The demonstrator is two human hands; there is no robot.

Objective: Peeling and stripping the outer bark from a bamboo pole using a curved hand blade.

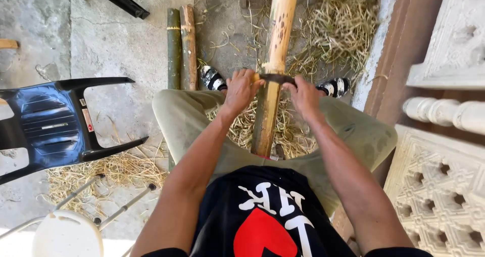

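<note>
We held the bamboo pole (270,80) between our knees, its long axis running straight away from us, near end at our lap, far end pointing beyond our feet. A dark blade (277,78) lay crosswise on it, likely so both hands could draw it evenly. Left hand (241,89) fingers were clamped on one end, right hand (304,94) fingers on the other. Shavings (333,30) lay beyond the fingers; a black plastic chair (55,123) lay overturned well left.

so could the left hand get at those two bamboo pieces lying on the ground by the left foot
Probably yes, once it lets go: the left hand grips the blade across the bamboo pole. The two bamboo pieces lie just beyond the left knee, with nothing in between.
</note>
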